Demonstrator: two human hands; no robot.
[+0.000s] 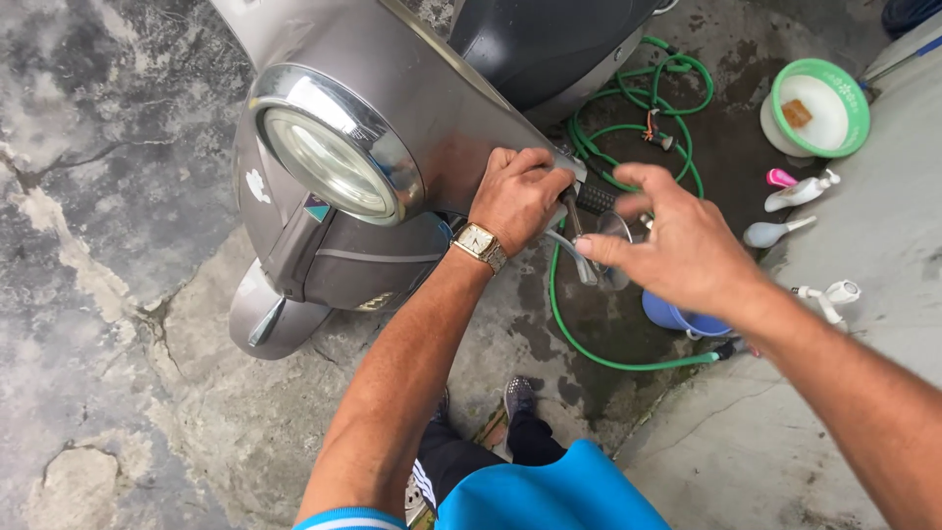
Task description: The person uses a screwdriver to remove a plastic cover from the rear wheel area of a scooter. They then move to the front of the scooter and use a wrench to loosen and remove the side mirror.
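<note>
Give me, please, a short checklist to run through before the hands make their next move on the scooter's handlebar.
1. Left hand gripping the handlebar: ok.
2. Right hand on the brake lever: cannot tell, only a fingertip is near.
3. Handlebar grip unobstructed: ok.
4. Green hose out from underfoot: not ok, it loops near the feet.
5. Ground dry: not ok, wet patches under the hose.

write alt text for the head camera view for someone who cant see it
Seen from above, a person's left hand, with a wristwatch, grips the handlebar of a grey scooter, while the right hand hovers open by the brake lever. A green hose, a blue bucket, a green basin and spray bottles lie on wet concrete.
</note>
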